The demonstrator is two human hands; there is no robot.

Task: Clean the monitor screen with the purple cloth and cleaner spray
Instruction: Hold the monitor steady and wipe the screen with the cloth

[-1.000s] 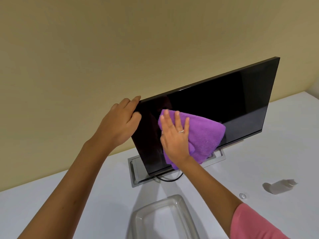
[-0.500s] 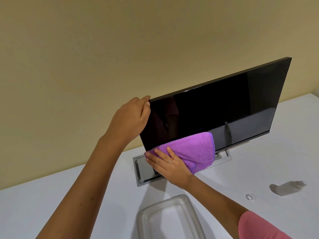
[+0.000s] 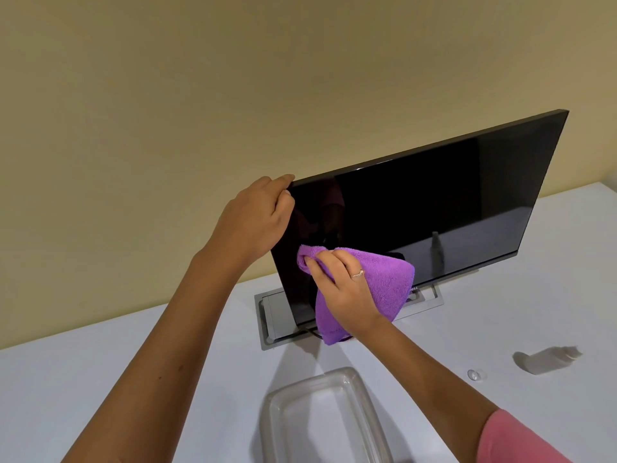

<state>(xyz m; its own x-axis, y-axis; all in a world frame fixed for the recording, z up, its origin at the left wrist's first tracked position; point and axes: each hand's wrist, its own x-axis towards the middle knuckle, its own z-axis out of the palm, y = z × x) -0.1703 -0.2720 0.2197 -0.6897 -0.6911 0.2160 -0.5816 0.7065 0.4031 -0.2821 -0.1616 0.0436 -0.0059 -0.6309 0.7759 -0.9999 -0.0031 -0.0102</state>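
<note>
A black monitor stands tilted on its grey stand on the white table. My left hand grips the monitor's upper left corner, fingers over the top edge. My right hand holds the purple cloth against the lower left part of the screen, fingertips curled into the cloth's upper fold. The cloth hangs down past the monitor's bottom edge. A small clear spray bottle lies on its side on the table to the right, apart from both hands.
A clear plastic tray sits on the white table in front of the monitor. The bottle's small clear cap lies left of the bottle. The grey stand base holds a black cable. A beige wall rises behind.
My right hand has swept the cloth from the bottom edge up and left on the screen, fingers now curled into it. My left hand stays on the corner.
</note>
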